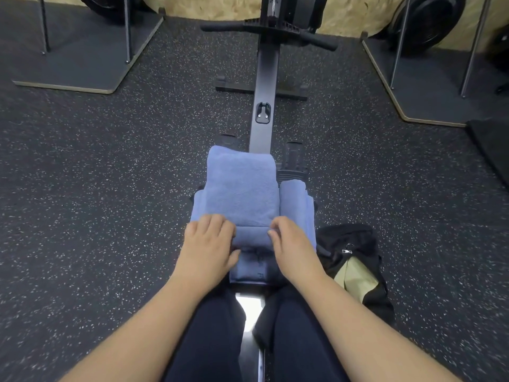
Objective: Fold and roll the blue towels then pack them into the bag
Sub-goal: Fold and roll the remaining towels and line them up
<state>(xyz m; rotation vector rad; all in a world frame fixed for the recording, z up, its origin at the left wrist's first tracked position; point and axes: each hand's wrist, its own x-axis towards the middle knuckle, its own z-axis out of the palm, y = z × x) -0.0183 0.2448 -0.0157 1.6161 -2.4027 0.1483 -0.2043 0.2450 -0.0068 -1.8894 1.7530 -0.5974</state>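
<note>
A folded blue towel lies lengthwise on the rowing machine seat in front of me, its near end turned into a small roll. My left hand grips the left side of that roll with curled fingers. My right hand grips the right side the same way. A second blue towel, rolled up, lies along the right of the first. More blue cloth sits under my hands. A black bag with a tan lining stands open on the floor to my right.
The rowing machine rail runs away from me to its handle. Speckled black rubber floor spreads on both sides. Grey platforms with metal posts stand far left and far right. My legs straddle the rail.
</note>
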